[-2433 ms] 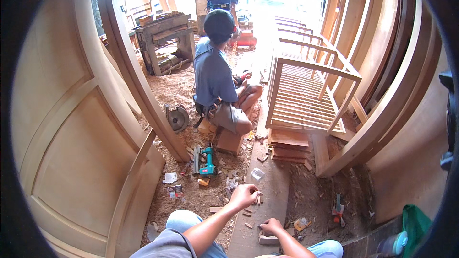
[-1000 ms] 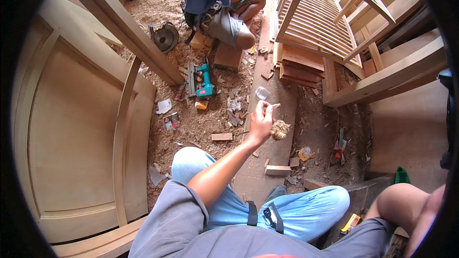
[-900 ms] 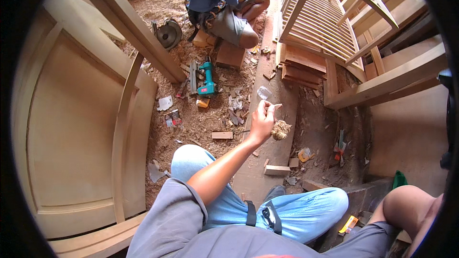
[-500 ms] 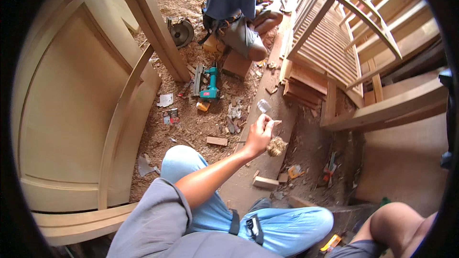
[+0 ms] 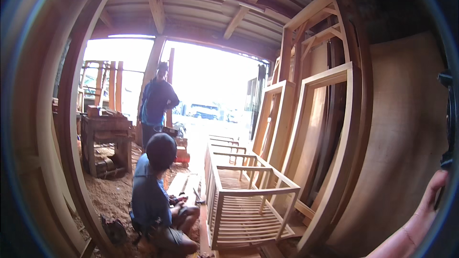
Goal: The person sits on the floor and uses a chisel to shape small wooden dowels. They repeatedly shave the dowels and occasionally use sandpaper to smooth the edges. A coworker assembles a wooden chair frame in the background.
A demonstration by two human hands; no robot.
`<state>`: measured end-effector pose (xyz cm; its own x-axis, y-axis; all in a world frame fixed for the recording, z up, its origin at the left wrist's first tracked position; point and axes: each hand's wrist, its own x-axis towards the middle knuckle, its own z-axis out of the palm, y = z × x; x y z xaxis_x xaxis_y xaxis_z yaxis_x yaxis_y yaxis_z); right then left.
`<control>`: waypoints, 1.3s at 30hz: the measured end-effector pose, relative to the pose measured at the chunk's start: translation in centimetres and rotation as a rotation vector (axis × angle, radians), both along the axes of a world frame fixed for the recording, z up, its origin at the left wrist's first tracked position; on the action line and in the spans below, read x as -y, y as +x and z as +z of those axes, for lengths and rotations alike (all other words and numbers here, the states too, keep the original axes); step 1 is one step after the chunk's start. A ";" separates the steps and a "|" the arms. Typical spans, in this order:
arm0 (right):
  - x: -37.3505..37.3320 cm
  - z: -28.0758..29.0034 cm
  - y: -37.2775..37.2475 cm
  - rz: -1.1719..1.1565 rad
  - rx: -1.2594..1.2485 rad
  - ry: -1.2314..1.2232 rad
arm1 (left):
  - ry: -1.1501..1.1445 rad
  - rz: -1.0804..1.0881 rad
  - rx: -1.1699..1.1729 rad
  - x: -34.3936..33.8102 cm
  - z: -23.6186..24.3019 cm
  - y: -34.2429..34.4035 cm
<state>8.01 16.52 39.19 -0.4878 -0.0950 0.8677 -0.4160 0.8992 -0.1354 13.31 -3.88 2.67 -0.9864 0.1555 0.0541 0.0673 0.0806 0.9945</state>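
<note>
Only my right hand (image 5: pixel 434 187) shows, at the far right edge, raised on a bare forearm (image 5: pixel 406 236) that comes up from the lower right corner. Its fingers reach toward the dark rim of the picture, and I cannot see whether they hold anything. My left hand is out of view. The nearest thing to the raised hand is a broad wooden panel (image 5: pixel 401 129) leaning on the right.
A person in a blue shirt and dark cap (image 5: pixel 155 196) sits on the sawdust floor beside a long slatted wooden frame (image 5: pixel 248 200). Another person (image 5: pixel 158 102) stands by a workbench (image 5: pixel 103 138). Door frames (image 5: pixel 325 129) lean right; an arched frame (image 5: pixel 71 138) stands left.
The view has swung up from my lap and the floor to the workshop ahead. My left hand, which was stretched over the floor, has left the picture. My right arm now rises at the right edge.
</note>
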 end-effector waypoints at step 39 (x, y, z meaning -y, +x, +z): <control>-4.7 -3.4 9.7 0.142 -0.044 0.001 | 0.056 0.006 0.159 -2.1 -0.1 -3.5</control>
